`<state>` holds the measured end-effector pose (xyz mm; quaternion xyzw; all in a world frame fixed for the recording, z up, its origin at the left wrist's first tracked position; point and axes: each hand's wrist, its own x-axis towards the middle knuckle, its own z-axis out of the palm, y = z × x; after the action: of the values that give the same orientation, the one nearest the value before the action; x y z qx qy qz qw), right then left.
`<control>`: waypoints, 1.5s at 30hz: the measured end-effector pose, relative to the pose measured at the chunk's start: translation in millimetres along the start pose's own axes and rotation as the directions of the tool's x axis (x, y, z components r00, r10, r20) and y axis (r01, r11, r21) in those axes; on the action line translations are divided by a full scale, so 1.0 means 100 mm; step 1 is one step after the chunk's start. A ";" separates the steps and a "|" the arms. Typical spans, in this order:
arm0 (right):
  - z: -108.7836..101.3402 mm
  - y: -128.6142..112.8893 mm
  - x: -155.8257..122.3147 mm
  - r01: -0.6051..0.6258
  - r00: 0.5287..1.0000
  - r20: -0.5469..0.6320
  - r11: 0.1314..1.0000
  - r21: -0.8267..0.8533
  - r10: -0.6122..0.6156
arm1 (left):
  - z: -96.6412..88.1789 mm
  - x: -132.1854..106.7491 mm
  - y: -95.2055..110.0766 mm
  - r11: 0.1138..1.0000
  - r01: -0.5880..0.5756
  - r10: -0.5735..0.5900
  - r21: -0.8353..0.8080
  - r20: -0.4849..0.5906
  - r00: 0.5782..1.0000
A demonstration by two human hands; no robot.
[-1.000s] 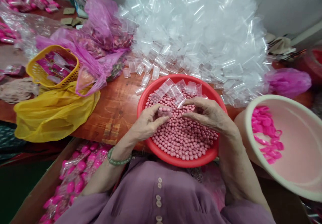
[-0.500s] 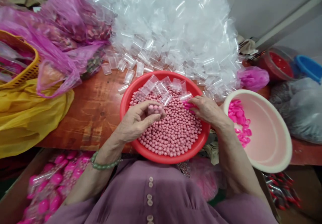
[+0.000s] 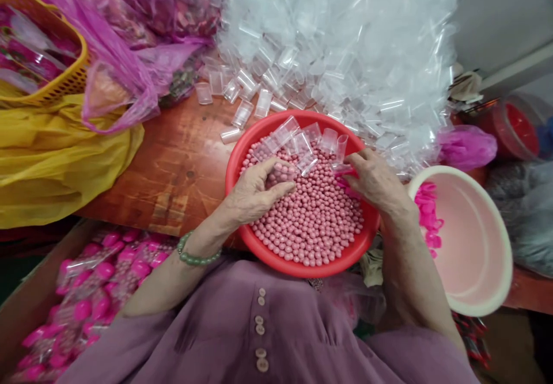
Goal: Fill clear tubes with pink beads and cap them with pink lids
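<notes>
A red bowl (image 3: 242, 154) full of small pink beads (image 3: 315, 223) sits in front of me, with several clear plastic tubes (image 3: 302, 139) lying on the beads at its far side. My left hand (image 3: 254, 191) is closed around a clear tube filled with pink beads (image 3: 280, 174), held over the bowl. My right hand (image 3: 374, 179) rests at the bowl's right rim, fingers closed on bright pink caps (image 3: 345, 185) and touching a clear tube there.
A big heap of clear tubes (image 3: 345, 44) lies behind the bowl. A cream basin (image 3: 475, 292) with pink caps (image 3: 427, 217) stands right. Yellow bag (image 3: 60, 154), yellow basket (image 3: 64, 79) and pink bags (image 3: 129, 38) at left. A box of filled pink packs (image 3: 86, 292) is lower left.
My right hand has shifted from the middle of the bowl to its right rim and now holds pink caps. My left hand still holds the filled tube. The camera view has shifted.
</notes>
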<state>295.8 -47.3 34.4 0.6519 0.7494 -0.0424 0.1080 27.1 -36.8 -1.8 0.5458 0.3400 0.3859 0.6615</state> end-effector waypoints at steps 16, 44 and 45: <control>0.00 -0.07 -0.12 0.065 0.996 0.041 0.968 0.244 -0.077 | -0.02 0.03 -0.03 0.995 0.029 -0.026 -0.097 0.033 0.999; 0.11 -1.08 -0.21 0.343 0.888 -0.449 0.507 0.791 0.100 | -0.04 0.01 0.11 0.978 0.026 -0.036 -0.206 -0.044 0.998; 0.10 -1.10 -0.21 0.352 0.875 -0.477 0.572 0.741 0.080 | -0.04 0.02 0.10 0.977 0.028 -0.037 -0.211 -0.040 0.999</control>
<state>191.2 -86.1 20.8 0.5565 0.6985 -0.2318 -0.3856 22.7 -32.2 7.6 0.4583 0.3205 0.4208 0.7142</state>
